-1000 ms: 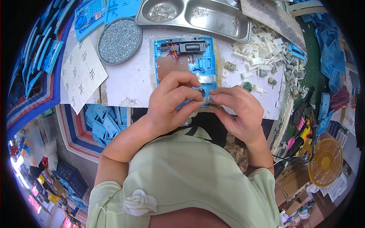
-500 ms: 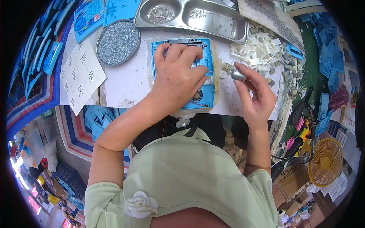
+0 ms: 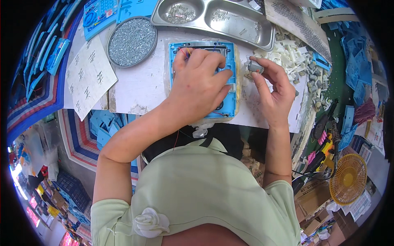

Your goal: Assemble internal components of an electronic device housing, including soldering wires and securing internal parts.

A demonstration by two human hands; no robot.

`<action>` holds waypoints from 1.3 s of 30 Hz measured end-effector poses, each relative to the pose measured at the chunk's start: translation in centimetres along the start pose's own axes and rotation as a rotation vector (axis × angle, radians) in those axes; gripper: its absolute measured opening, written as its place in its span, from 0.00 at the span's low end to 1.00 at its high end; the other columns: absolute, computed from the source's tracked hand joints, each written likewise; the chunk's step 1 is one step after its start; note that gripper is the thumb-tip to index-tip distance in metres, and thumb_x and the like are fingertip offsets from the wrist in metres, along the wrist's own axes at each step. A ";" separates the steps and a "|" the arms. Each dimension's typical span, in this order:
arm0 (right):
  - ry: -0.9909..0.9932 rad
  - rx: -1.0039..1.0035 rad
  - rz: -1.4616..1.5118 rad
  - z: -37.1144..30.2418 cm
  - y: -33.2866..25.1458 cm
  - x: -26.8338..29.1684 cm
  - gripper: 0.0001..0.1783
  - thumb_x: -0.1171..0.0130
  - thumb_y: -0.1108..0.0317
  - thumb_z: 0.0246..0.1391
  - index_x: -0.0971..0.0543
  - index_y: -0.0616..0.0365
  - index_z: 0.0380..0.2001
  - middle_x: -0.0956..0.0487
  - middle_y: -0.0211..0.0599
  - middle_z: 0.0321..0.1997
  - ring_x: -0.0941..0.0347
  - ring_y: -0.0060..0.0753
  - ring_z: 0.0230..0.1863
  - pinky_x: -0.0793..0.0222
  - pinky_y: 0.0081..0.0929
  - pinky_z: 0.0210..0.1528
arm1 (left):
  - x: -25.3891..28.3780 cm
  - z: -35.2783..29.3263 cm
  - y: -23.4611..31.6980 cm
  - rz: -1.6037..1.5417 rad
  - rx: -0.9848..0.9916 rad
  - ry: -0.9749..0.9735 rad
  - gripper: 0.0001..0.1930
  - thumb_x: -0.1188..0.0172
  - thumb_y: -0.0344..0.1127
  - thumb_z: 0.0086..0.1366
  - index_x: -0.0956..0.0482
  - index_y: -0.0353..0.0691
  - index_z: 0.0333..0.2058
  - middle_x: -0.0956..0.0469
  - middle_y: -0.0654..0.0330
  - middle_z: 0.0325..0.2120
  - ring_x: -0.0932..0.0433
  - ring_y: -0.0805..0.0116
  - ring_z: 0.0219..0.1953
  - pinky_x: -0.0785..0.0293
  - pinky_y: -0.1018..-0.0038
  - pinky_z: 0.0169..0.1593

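A shallow blue plastic casing [image 3: 230, 98] lies on a clear plastic bag on the table before me. My left hand [image 3: 197, 80] is laid over it, back upward, with bent fingers closed down onto it; the fingertips are mostly hidden. Thin coloured wires [image 3: 188, 52] show beside those fingers. To the right of the casing, my right hand [image 3: 276, 88] pinches a small silver-grey cylindrical motor [image 3: 255, 67] between thumb and fingers, just above the tabletop. A dark round part near the casing's lower edge is largely covered by my left hand.
Left of the casing stand a round tray [image 3: 132, 43] of small metal screws and a paper sheet [image 3: 91, 78]. A steel compartment tray [image 3: 242, 35] holds springs at the back. White plastic parts [image 3: 283, 53] and grey motors [image 3: 314, 84] are heaped right.
My right hand has raised the motor slightly and tilted it. My left hand stays on the casing, shifted a little over it. The whole view has moved slightly.
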State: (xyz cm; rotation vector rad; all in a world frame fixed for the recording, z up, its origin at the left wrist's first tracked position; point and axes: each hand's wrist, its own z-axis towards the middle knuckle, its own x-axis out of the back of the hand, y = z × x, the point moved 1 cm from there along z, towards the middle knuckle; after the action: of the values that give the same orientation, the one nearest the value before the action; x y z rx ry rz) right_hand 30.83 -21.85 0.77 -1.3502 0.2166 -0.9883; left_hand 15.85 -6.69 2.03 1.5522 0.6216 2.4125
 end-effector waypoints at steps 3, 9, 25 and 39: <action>0.025 0.019 0.013 -0.2 0.0 0.2 0.17 0.32 0.78 0.55 0.18 0.65 0.50 0.14 0.40 0.47 0.18 0.27 0.42 0.21 0.25 0.48 | -0.5 0.6 0.2 0.078 -0.021 -0.014 0.09 0.31 0.35 0.54 0.17 0.46 0.35 0.26 0.63 0.42 0.28 0.58 0.51 0.45 0.52 0.60; 0.020 0.032 -0.002 -0.2 0.0 0.2 0.17 0.32 0.78 0.55 0.18 0.64 0.50 0.14 0.41 0.48 0.18 0.27 0.41 0.21 0.25 0.47 | -0.8 -0.2 -0.2 0.093 -0.049 -0.012 0.07 0.32 0.32 0.55 0.20 0.45 0.33 0.26 0.62 0.45 0.29 0.58 0.52 0.46 0.48 0.63; -0.216 0.223 -0.330 2.3 0.2 -2.5 0.15 0.25 0.66 0.44 0.13 0.48 0.39 0.25 0.35 0.64 0.41 0.52 0.64 0.44 0.47 0.68 | 2.8 -5.0 -2.6 -0.178 0.126 0.114 0.13 0.31 0.26 0.51 0.19 0.42 0.37 0.23 0.58 0.41 0.25 0.56 0.47 0.35 0.62 0.54; -0.289 0.148 -0.331 2.7 -0.2 -2.4 0.16 0.24 0.67 0.42 0.11 0.50 0.39 0.26 0.38 0.66 0.41 0.53 0.65 0.44 0.46 0.69 | 1.7 -3.6 -4.5 -0.134 0.223 0.232 0.16 0.28 0.31 0.52 0.19 0.41 0.40 0.20 0.58 0.40 0.22 0.58 0.46 0.35 0.63 0.55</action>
State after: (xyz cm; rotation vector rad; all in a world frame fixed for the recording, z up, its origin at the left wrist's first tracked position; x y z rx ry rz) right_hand 31.03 -18.27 0.73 -1.3988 -0.3019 -1.0437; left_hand 11.67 -2.86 0.10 1.2654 1.0363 2.5095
